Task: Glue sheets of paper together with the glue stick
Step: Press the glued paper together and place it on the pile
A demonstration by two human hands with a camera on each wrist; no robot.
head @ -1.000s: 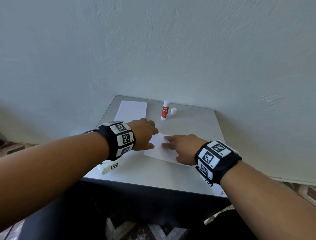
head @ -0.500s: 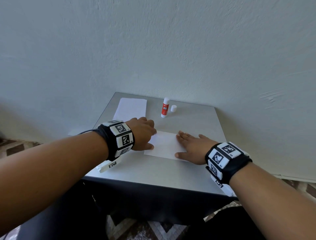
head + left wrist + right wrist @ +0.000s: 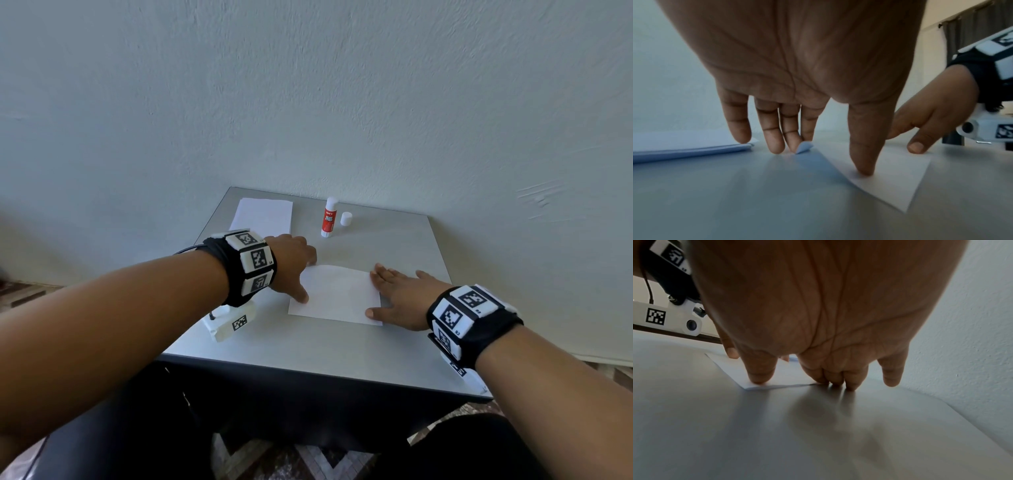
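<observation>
Paper (image 3: 334, 294), a white sheet or glued pair, lies flat at the middle of the grey worktop (image 3: 404, 240), and it looks thin, light and limp, likely to slide or crease, so flat pressure near its edges suits it better than a pinch. One far-left corner curls up against the left fingers (image 3: 791, 142). The left hand (image 3: 291, 263) reaches down with fingers nearly straight, thumb tip pressing the near-left part. The right hand (image 3: 400, 294) lies spread and flat at the right edge, thumb on the near-right corner. Neither hand grips anything. The uncapped glue stick (image 3: 329, 217), its cap (image 3: 346, 218) and a paper stack (image 3: 262, 216) sit at the far side.
</observation>
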